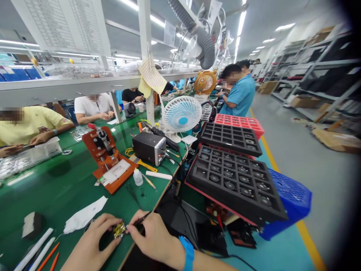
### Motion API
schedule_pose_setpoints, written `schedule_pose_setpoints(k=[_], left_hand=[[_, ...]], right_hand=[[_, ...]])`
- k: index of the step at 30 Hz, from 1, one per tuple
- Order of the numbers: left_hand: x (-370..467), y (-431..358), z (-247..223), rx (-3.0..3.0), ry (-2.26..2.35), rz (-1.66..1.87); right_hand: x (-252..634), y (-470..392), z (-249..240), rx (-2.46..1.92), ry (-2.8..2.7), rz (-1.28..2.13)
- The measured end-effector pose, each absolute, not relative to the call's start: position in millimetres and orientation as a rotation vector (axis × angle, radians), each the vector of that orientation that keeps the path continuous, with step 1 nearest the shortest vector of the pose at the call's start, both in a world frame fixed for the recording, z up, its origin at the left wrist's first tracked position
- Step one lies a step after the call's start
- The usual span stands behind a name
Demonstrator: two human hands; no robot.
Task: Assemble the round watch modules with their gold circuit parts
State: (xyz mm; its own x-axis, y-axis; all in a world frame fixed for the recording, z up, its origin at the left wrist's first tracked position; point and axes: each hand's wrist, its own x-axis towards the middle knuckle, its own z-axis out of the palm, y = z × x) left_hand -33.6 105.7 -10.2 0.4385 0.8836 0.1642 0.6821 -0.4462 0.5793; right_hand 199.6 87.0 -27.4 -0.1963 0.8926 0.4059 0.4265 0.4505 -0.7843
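Between our two hands, near the bench (67, 180) edge, sits the part (119, 229), a small gold and silver piece. It lies at the fingertips of our left hand (94, 241), which is narrowed around it, thumb below and fingers above. Our right hand (153, 233) pinches a thin dark tool (142, 218) and wears a blue band (187, 252). From the right hand, the part lies to the left, just beside the thumb tip; both hands are close, but the left is the one gripping it. The tool slants down and leftward, toward the part's right side, though we cannot tell whether it touches. We cannot settle the part's long axis either, as it looks compact and partly covered. Beyond the left hand lie a white cloth (86, 214) and a grey block (31, 225). Farther up the bench, ahead of the part, we have a bottle (138, 177) beside a brush (149, 181), then an orange press (105, 163) and a black box (149, 148) showing a small orange light. Off to the right, black trays (237, 177) hold round pieces in square pockets. As for writing, sheets (152, 77) on the post carry rows of print, and the press bears a small green and white label (103, 181), but all of it is too small to read; we can make out no brand.
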Motion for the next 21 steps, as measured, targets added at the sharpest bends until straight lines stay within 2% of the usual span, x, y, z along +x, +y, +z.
schedule_pose_setpoints(k=[9, 21], left_hand=[[-19.7, 94.0, 25.0, 2.177, 1.314, 0.492], [-21.7, 92.8, 25.1, 2.176, 1.317, 0.463]], right_hand=[[204.0, 87.6, -25.7, -1.113, -1.819, 0.766], [205.2, 88.9, -30.8, -1.073, -1.868, 0.662]])
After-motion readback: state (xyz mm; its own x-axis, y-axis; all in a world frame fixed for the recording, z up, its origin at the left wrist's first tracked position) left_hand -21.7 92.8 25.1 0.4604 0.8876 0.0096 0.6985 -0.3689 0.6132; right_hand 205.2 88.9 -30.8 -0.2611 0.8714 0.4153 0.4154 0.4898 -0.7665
